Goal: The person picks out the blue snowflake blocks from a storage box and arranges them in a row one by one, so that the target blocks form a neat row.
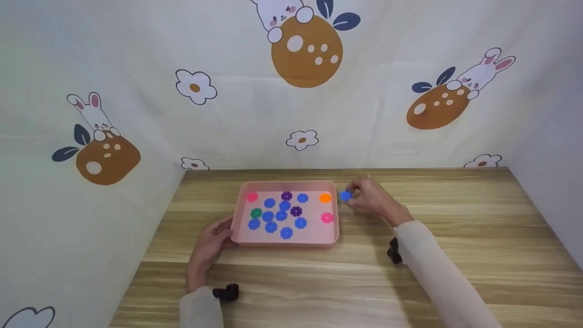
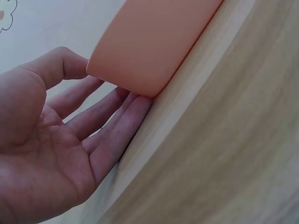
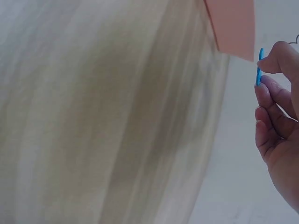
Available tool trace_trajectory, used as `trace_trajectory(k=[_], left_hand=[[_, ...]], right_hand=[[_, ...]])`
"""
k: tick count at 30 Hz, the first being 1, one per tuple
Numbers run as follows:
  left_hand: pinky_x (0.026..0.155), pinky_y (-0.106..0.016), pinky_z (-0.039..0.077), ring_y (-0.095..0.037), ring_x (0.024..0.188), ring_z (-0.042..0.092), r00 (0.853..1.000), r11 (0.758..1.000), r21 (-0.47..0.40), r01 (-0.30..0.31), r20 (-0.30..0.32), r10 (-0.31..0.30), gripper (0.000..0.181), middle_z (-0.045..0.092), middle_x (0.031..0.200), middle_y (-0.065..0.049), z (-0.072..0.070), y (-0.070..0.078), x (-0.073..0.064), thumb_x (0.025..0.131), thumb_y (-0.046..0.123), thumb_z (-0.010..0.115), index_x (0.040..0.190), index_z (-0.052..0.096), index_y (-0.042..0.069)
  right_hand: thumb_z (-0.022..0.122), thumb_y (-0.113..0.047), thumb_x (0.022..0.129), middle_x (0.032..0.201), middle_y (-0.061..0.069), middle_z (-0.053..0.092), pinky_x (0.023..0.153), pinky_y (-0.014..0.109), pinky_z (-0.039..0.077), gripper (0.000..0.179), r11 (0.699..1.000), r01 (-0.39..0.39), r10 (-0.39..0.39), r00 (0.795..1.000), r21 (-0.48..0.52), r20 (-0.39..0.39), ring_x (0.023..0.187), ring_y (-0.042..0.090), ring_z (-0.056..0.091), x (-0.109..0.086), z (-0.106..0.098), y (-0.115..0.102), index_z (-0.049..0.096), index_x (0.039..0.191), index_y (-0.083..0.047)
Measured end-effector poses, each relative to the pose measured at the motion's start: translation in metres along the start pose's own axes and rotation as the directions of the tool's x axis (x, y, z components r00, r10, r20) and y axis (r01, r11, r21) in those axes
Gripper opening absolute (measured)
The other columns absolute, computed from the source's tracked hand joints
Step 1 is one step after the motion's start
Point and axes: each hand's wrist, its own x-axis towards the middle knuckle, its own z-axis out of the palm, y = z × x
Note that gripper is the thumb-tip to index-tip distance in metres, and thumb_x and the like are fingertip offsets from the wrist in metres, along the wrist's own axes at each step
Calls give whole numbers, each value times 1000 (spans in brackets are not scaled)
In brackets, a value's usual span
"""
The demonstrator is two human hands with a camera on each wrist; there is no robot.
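My right hand (image 1: pixel 371 198) pinches a blue flower-shaped plastic disc (image 1: pixel 346 196) between thumb and fingers, just outside the right wall of a shallow pink tray (image 1: pixel 314 239). In the right wrist view the blue disc (image 3: pixel 259 67) stands edge-on at the fingertips, apart from the tray's corner (image 3: pixel 236 30). My left hand (image 1: pixel 210 246) holds the tray's near left corner. In the left wrist view, the thumb touches the rim and the other fingers lie against the tray's outer wall (image 2: pixel 140 51), low by the table. Several blue discs (image 1: pixel 286 233) lie inside the tray.
Also in the tray are two purple discs (image 1: pixel 296 211), two pink discs (image 1: pixel 327 217), a green disc (image 1: pixel 256 213) and an orange disc (image 1: pixel 325 197). The tray sits on a wood-grain table (image 1: pixel 291 282). A printed cloth (image 1: pixel 237 118) stands behind the table.
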Motion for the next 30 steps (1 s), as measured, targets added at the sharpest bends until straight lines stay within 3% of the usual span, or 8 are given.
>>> trace_trajectory(k=[4, 11, 14, 26, 30], left_hand=[[90, -33, 61, -25, 114, 69, 1000, 1000, -7, 17, -10, -18, 44, 57, 145, -18, 3, 3, 0, 99, 5, 54, 142, 56, 12], [86, -32, 63, -26, 112, 69, 999, 999, -46, 13, -47, -15, 45, 57, 143, -22, 4, 7, 0, 97, 0, 54, 142, 56, 6], [88, -33, 62, -26, 113, 69, 999, 999, -35, 22, -43, -24, 45, 57, 144, -20, 4, 7, -2, 98, 2, 54, 142, 56, 9], [94, -35, 60, -28, 120, 66, 998, 999, -2, 49, -47, -49, 45, 55, 147, -17, 2, 1, -5, 99, 7, 54, 144, 55, 13], [94, -35, 60, -29, 120, 66, 998, 999, -18, 35, -44, -36, 44, 56, 146, -17, 2, 4, -3, 99, 8, 54, 143, 56, 13]], right_hand=[[77, -14, 81, 112, 14, 65, 97, 43, 54, 33, 999, -39, 39, 999, 10, 17, 106, 29, 52, -2, 4, 12, 70, 111, -1], [74, -12, 79, 105, 16, 70, 95, 46, 53, 30, 998, 46, -46, 999, -49, 10, 101, 29, 57, -6, 10, 27, 72, 105, 3], [75, -10, 79, 101, 14, 72, 90, 43, 53, 27, 997, 59, -59, 998, -52, 9, 97, 27, 56, -7, 12, 31, 73, 103, 2], [74, -7, 82, 105, 13, 72, 92, 41, 58, 29, 997, -21, 14, 995, 77, 97, 96, 23, 63, -10, 13, 34, 71, 109, 0], [74, -16, 87, 117, 14, 72, 99, 43, 56, 34, 989, -77, 66, 994, 130, 86, 106, 25, 65, -7, 5, 24, 70, 118, -3]])
